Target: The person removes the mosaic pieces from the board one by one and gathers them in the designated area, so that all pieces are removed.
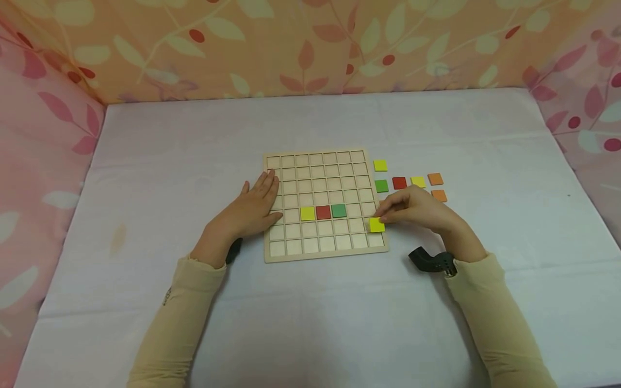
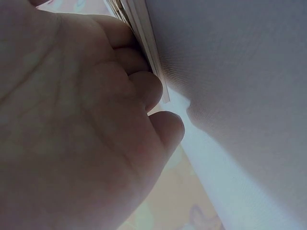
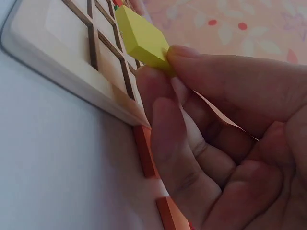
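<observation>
A wooden grid board (image 1: 310, 258) lies on the white table. In one of its rows sit a yellow tile (image 1: 308, 214), a red tile (image 1: 323, 212) and a green tile (image 1: 338, 210), side by side. My left hand (image 1: 249, 207) rests on the board's left edge with its fingers extended. Between thumb and fingertip, my right hand (image 1: 419, 210) pinches another yellow square tile (image 3: 144, 36) by one edge. That tile is over the board's right rim, tilted in the right wrist view. Beneath the right hand, an orange tile (image 3: 145, 151) lies beside the board, mostly hidden in the head view.
Loose tiles lie right of the board: a yellow one (image 1: 380, 165), a green one (image 1: 381, 186), a red one (image 1: 399, 183), another yellow (image 1: 418, 181) and two orange ones, the nearer (image 1: 439, 195) close to the right hand. Floral cloth (image 1: 310, 48) walls the table's back and sides.
</observation>
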